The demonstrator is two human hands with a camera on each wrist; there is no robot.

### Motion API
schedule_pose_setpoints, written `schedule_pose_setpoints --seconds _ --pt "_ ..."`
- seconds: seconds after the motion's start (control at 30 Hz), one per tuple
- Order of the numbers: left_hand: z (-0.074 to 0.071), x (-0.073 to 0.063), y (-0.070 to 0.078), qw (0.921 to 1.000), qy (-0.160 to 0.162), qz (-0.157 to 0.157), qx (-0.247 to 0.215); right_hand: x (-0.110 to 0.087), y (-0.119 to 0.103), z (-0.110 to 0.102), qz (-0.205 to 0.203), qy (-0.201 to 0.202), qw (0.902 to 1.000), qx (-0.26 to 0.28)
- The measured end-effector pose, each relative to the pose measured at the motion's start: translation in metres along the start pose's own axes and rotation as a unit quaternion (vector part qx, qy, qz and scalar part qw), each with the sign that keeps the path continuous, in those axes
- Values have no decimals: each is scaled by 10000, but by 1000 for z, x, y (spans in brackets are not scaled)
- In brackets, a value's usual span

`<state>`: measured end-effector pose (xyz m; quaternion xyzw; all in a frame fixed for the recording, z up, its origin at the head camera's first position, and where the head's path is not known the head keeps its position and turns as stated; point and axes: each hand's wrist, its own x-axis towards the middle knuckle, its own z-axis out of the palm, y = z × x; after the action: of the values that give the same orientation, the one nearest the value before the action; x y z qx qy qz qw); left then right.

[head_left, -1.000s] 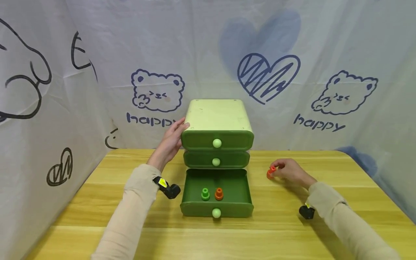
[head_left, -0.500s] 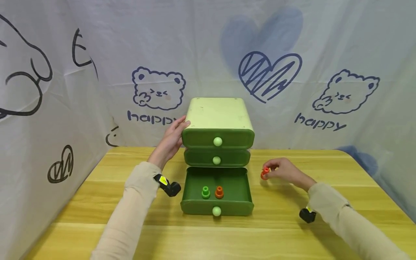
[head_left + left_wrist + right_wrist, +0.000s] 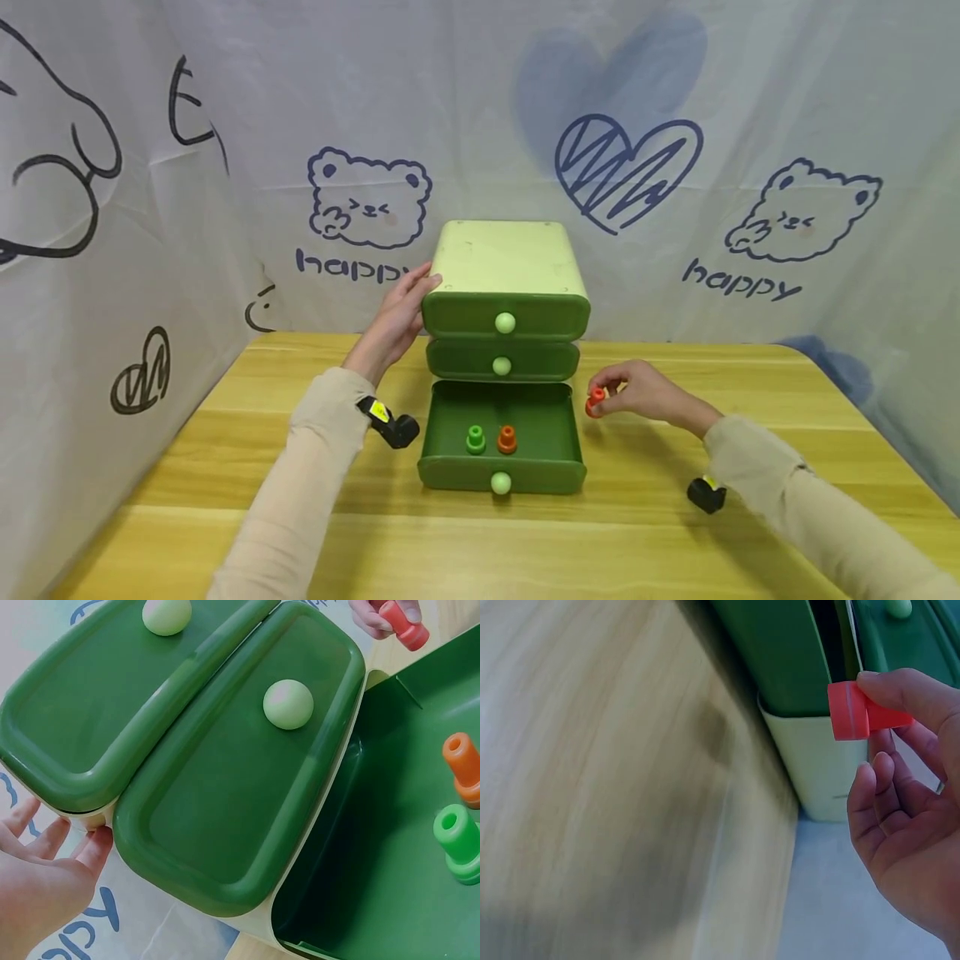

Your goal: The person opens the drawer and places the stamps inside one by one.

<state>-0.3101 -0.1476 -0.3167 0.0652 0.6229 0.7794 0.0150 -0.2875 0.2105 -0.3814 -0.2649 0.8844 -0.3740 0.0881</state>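
My right hand (image 3: 637,392) pinches a small red stepped plastic peg (image 3: 596,402) between thumb and fingers, just right of the pulled-out bottom drawer (image 3: 450,477). In the right wrist view the red peg (image 3: 849,711) lies sideways in the grip, other fingers loosely bent below. A green peg (image 3: 476,440) and an orange peg (image 3: 507,440) stand upright inside that drawer. At the left side of the green-and-cream drawer cabinet (image 3: 510,258) my left hand (image 3: 393,321) rests, its fingertips touching the wall. Both upper drawers are pushed in.
The cabinet stands on a wooden table (image 3: 645,517), close to a white cloth backdrop (image 3: 480,100) with drawn bears and hearts. Pale round knobs (image 3: 501,483) stick out from the drawer fronts. Another cloth wall (image 3: 60,333) runs along the left.
My right hand has moved left with the red peg, from out on the table to beside the bottom drawer. The left hand stays against the cabinet. The head view has tilted slightly.
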Motion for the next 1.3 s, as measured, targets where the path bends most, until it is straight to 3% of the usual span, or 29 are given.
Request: schedule_pose_setpoints --seconds 0.37,0.8,1.3 --pt "0 1 1 10000 -6 -37 20 2 -21 6 -369 -391 9985 -134" --pt "1 -1 2 10000 31 -27 36 6 -32 11 -373 -906 9952 -82" --pt "3 -2 2 10000 1 -36 52 20 -48 28 -811 -1323 9860 -615"
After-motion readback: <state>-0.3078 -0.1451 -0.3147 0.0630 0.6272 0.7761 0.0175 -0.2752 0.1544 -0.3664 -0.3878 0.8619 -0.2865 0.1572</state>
